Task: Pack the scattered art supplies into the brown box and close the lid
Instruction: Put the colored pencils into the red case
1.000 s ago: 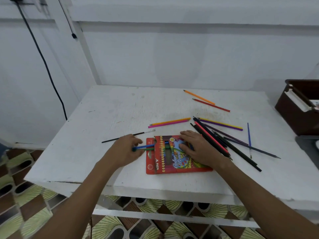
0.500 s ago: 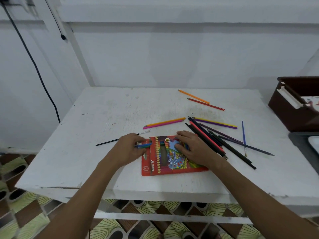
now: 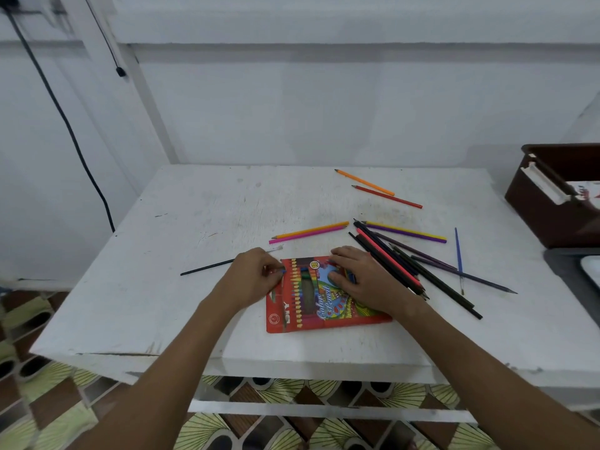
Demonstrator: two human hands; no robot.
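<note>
A red coloured-pencil packet (image 3: 305, 316) lies flat near the front of the white table (image 3: 194, 228). My left hand (image 3: 250, 279) pinches the ends of a blue and a green pencil (image 3: 281, 271) at the packet's left opening, where only their tips show. My right hand (image 3: 367, 280) rests flat on the right half of the packet with its fingers spread. The brown box (image 3: 542, 209) stands open at the far right edge, apart from both hands.
Loose pencils lie scattered: an orange one (image 3: 363, 182), a red one (image 3: 388, 196), an orange-and-pink pair (image 3: 311, 232), a yellow-and-purple pair (image 3: 406, 233) and a dark bundle (image 3: 431, 277) beside my right hand. A blue brush (image 3: 458, 254) and a thin black brush (image 3: 207, 267) lie on the table.
My left hand has moved right toward the packet, and the blue and green pencils have slid further in, so less of them shows. My right hand has stayed on the packet.
</note>
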